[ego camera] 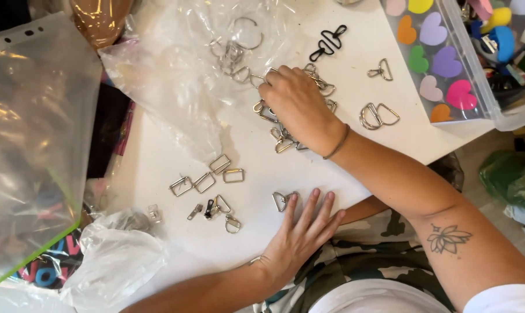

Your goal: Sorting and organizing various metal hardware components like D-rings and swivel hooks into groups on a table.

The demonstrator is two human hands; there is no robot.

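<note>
Metal rings (pixel 285 124) lie on the table (pixel 355 64), plastic bag (pixel 175 69) left, storage box (pixel 448 64) right.

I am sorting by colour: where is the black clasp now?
In the head view the black clasp lies alone on the white table, near its far edge, beyond the right hand and left of the clear box.

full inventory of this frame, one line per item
white table: one, centre
silver metal rings and buckles: many, loose across table
black clasp: one, top centre
silver D-rings: one overlapping cluster, right of centre
clear plastic bag: one, top centre-left
clear plastic sleeve: one, green-edged, left
crumpled plastic bag: one, bottom left
clear plastic box: one, coloured heart stickers, top right
left hand: flat on table edge
right hand: fingers curled on the ring pile, band at wrist
</note>
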